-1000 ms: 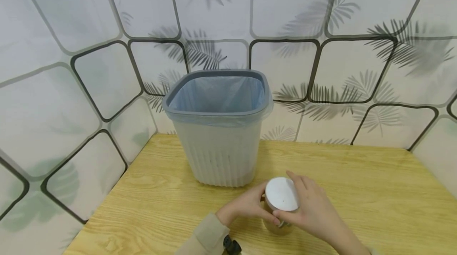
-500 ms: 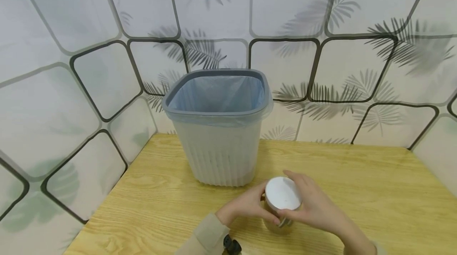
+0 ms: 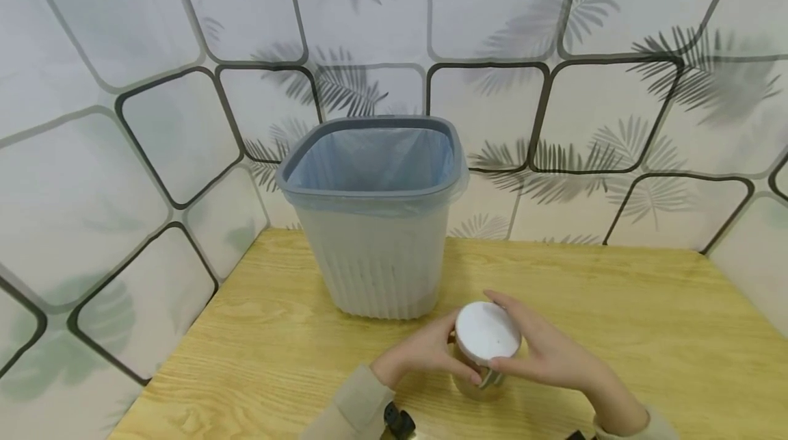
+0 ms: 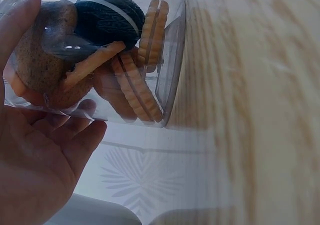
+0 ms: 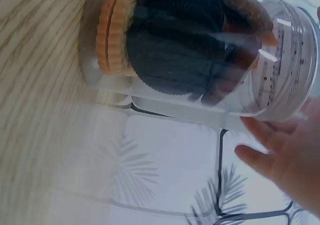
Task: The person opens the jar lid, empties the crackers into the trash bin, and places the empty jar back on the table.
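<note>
A clear jar point(image 3: 470, 389) with a white lid point(image 3: 487, 332) stands on the wooden table, between both hands. My left hand point(image 3: 425, 354) grips the jar's side, thumb in front and fingers behind. With thumb and fingers spread across its edge, my right hand point(image 3: 550, 351) holds the lid. Through the jar wall in the left wrist view I see a dark sandwich cookie point(image 4: 111, 22), golden ridged sandwich cookies point(image 4: 137, 87) and a brown speckled cookie point(image 4: 42, 50). The right wrist view has the dark cookie point(image 5: 175, 40) large, with the jar's threaded neck near the hand.
Behind the jar, to the left, stands a light waste bin point(image 3: 375, 255) with a grey rim and a plastic liner. Patterned wall covering point(image 3: 486, 111) rises behind the table point(image 3: 615, 303) and along its left. Dark wrist straps show at the sleeves.
My right hand has turned around the lid, its thumb sliding right along the front edge and its wrist swinging outward. The left hand keeps its grip on the jar. The view shifts slightly.
</note>
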`<state>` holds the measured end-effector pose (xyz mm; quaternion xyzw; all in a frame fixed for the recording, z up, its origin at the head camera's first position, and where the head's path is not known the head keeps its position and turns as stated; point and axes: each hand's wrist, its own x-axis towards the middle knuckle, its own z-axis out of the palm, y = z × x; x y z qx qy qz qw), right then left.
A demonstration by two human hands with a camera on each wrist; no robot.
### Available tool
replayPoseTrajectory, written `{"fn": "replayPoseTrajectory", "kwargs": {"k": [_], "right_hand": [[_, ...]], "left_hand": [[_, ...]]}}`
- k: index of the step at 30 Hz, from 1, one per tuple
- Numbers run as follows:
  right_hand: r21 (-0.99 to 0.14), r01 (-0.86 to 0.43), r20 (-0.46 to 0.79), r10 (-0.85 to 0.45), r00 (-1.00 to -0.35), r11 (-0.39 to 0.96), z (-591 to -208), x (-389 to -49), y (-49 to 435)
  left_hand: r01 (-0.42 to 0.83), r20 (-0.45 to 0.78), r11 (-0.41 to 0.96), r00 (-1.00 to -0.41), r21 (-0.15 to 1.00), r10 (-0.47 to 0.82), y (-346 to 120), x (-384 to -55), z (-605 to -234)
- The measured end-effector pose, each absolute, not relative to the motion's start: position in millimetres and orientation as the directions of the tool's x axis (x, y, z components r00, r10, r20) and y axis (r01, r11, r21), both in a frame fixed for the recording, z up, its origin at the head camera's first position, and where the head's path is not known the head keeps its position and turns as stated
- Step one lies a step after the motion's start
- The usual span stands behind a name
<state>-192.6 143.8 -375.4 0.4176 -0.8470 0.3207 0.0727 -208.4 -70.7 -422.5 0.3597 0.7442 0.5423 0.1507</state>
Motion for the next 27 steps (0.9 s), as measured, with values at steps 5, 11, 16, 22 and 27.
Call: {"fn": "replayPoseTrajectory", "kwargs": {"k": [5,11,16,22,27], "right_hand": [[-0.397,-0.713,0.415,-0.580,-0.701,0.578,-373.8,-187.8,137.1],[-0.298,-0.715,0.461,-0.560,-0.688,0.633,-373.0,-184.8,131.5],[-0.263,-0.712,0.463,-0.563,-0.685,0.651,-373.5,-185.7,129.6],[-0.302,-0.730,0.454,-0.581,-0.676,0.614,-373.9,-188.6,130.4],[-0.366,-0.766,0.452,-0.618,-0.643,0.529,-375.8,-193.3,134.7]], "left_hand": [[0.370,0.167,0.151,-0.697,0.917,0.697,-70.5,-208.3,-422.0],[0.359,0.160,0.147,-0.697,0.922,0.699,-70.2,-207.8,-421.5],[0.351,0.151,0.153,-0.702,0.924,0.696,-70.8,-207.8,-420.7],[0.346,0.158,0.135,-0.696,0.928,0.700,-72.1,-209.4,-421.9],[0.347,0.156,0.136,-0.693,0.928,0.704,-71.4,-210.0,-422.4]]}}
